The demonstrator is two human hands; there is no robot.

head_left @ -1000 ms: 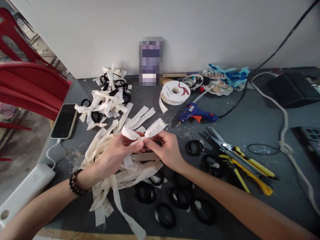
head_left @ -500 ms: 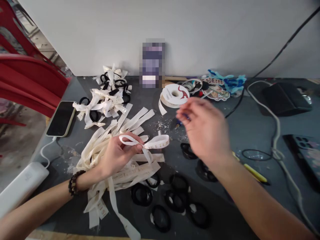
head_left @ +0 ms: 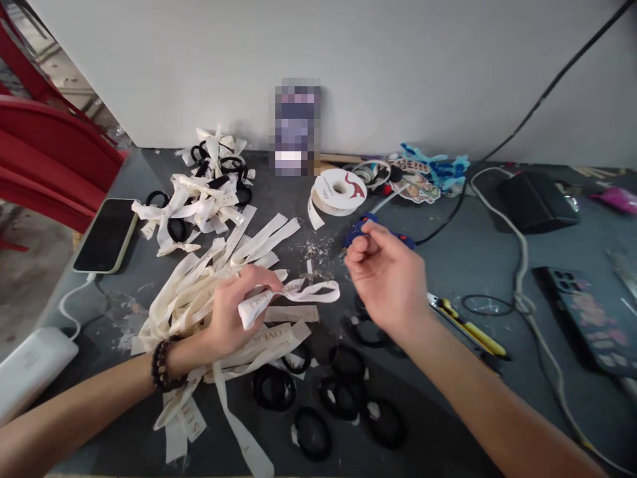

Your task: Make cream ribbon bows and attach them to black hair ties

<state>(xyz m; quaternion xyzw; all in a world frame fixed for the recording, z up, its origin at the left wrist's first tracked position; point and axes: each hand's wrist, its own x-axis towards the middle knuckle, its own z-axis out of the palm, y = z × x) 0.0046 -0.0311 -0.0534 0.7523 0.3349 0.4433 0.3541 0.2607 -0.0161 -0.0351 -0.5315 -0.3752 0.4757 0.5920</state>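
My left hand [head_left: 239, 309] pinches a looped white ribbon [head_left: 318, 292] with gold lettering, one loop pointing right and the other hanging toward the lower left. To its right, my right hand [head_left: 385, 275] is raised with fingers curled and the fingertips close together; whether anything small is between them cannot be made out. Just behind that hand lies a blue glue gun [head_left: 361, 229], partly covered by it. Cut ribbon strips [head_left: 184, 285] are heaped under and beside my left hand. Several black hair ties [head_left: 312, 433] lie nearer the front, some with whitish patches.
Finished bows on black ties [head_left: 199, 199] are piled at the back left, near a phone [head_left: 107, 236] and a white power bank [head_left: 37, 375]. A ribbon spool [head_left: 340, 191] stands behind. Yellow cutters [head_left: 470, 328], a cable [head_left: 522, 265] and another phone [head_left: 587, 322] are on the right.
My right hand has moved down slightly and turned, uncovering more of the blue glue gun. In my left hand the ribbon has rotated, its left loop now tipping downward. The view has shifted slightly.
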